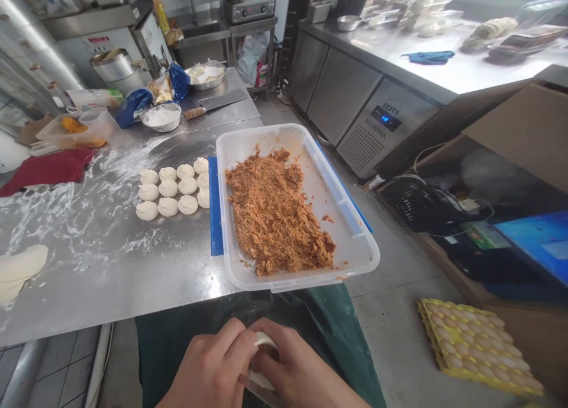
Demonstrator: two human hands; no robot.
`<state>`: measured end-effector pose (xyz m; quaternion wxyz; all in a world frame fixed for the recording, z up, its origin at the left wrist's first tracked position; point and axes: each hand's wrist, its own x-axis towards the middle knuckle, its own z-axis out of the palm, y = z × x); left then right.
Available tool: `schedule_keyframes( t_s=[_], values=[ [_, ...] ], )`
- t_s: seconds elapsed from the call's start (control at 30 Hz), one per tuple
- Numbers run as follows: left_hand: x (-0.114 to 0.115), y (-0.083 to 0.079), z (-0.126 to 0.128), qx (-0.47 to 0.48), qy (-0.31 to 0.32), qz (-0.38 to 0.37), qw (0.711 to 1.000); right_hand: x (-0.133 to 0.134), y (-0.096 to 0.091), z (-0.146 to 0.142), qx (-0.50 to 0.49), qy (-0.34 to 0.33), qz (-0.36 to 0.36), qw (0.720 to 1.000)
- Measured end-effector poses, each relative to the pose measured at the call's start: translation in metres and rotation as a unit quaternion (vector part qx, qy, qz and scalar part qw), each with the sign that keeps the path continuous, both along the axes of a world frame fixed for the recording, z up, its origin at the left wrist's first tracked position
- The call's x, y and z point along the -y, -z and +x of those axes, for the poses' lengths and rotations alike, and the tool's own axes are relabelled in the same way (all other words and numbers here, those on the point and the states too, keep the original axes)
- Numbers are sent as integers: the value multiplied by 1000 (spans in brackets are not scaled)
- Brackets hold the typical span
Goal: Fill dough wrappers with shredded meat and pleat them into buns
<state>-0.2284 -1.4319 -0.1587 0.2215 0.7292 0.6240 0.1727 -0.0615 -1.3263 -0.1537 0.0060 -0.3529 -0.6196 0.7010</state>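
Observation:
My left hand (213,363) and my right hand (298,360) meet low in the view, in front of a dark green apron (328,319). Between their closed fingers is a piece of pale dough (265,339), its edge curving up by the fingertips; most of it is hidden. Just beyond the hands stands a clear plastic tub (364,251) with an orange-brown, crumbly filling (275,212). To its left, several round dough pieces (168,188) with pinched tops sit in rows on the floured steel table (110,283).
A larger slab of dough (22,269) lies at the left edge, near a red cloth (53,168). Farther back are a bowl of white powder (162,118) and a cleaver (222,100). Egg trays (479,343) rest on the floor at right, below a steel counter (341,94).

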Motion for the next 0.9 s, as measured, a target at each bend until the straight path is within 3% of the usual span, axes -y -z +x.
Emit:
schedule_keyframes(
  t_s=[0.13,0.23,0.33,0.5,0.63,0.77,0.9],
  values=[
    [-2,4,-1,-27,18,32,999,-6,2,3,-10,-45,60,997],
    [-4,3,-6,1,-23,40,999,-12,4,7,-77,-31,-49,995],
    [-5,0,-10,41,-66,60,995,-12,11,9,-151,23,-164,974],
    [-6,-2,-7,35,-60,80,994,-2,20,7,-189,52,-219,956],
    [-7,-1,-3,23,-56,79,995,0,17,4,-162,69,-181,968],
    [-8,0,-2,-17,-19,91,996,-1,16,3,-139,23,-130,981],
    [-7,2,0,-12,-22,63,998,-2,14,5,-100,30,-85,991]
  ],
)
